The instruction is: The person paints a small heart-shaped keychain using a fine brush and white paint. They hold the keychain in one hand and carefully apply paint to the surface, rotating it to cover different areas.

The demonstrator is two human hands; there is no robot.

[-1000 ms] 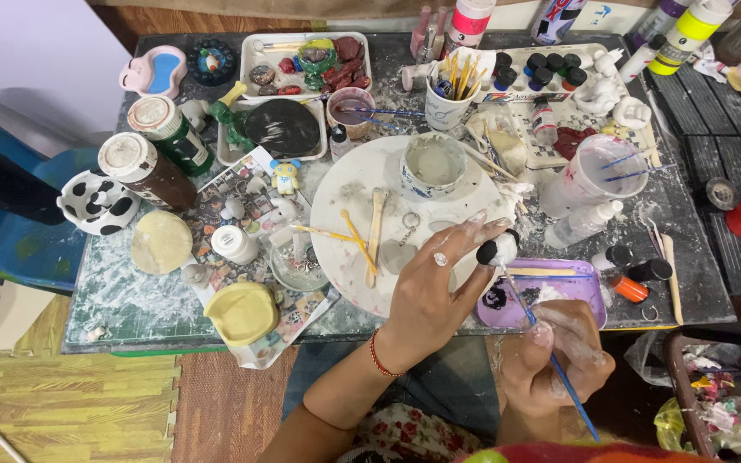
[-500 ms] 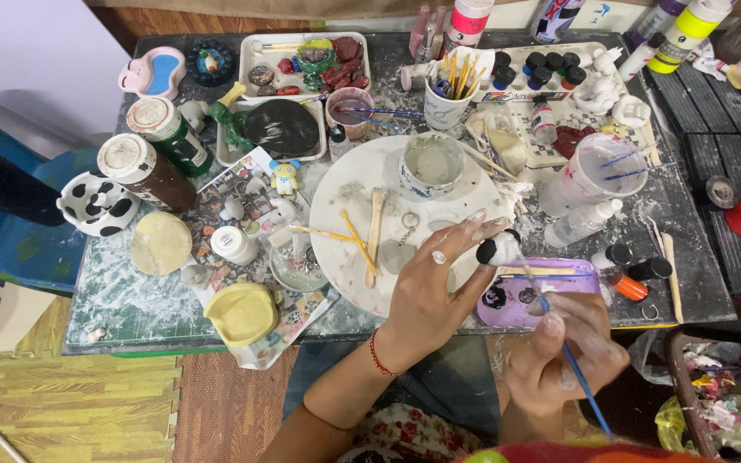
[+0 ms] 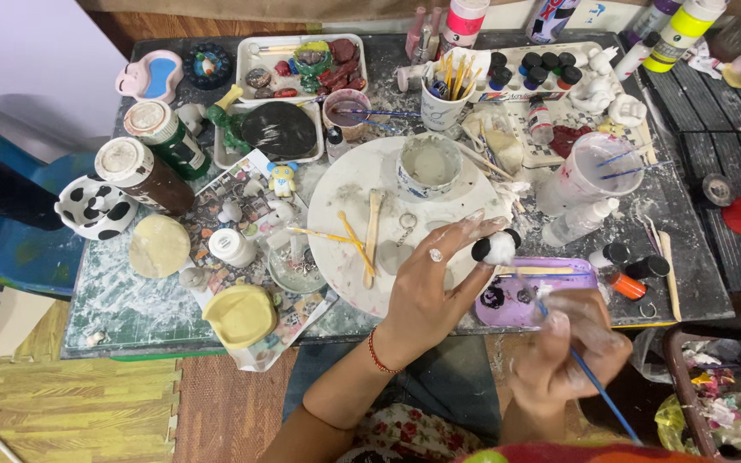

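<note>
Two hands paint a small figurine above a cluttered counter [image 3: 113, 300].
Head view: the white figurine [image 3: 497, 248], round with black ears, sits pinched in the left hand's [image 3: 426, 296] closed fingertip grip beside the round white plate [image 3: 349, 201]; the right hand [image 3: 572, 347] grips a blue-handled brush [image 3: 598, 394], its tip just below the figurine, over the purple tray [image 3: 563, 279].

One head-worn camera is looking steeply down from above the near edge, facing the far wall, taking in the whole cluttered table [image 3: 130, 309] at fairly close range.
</note>
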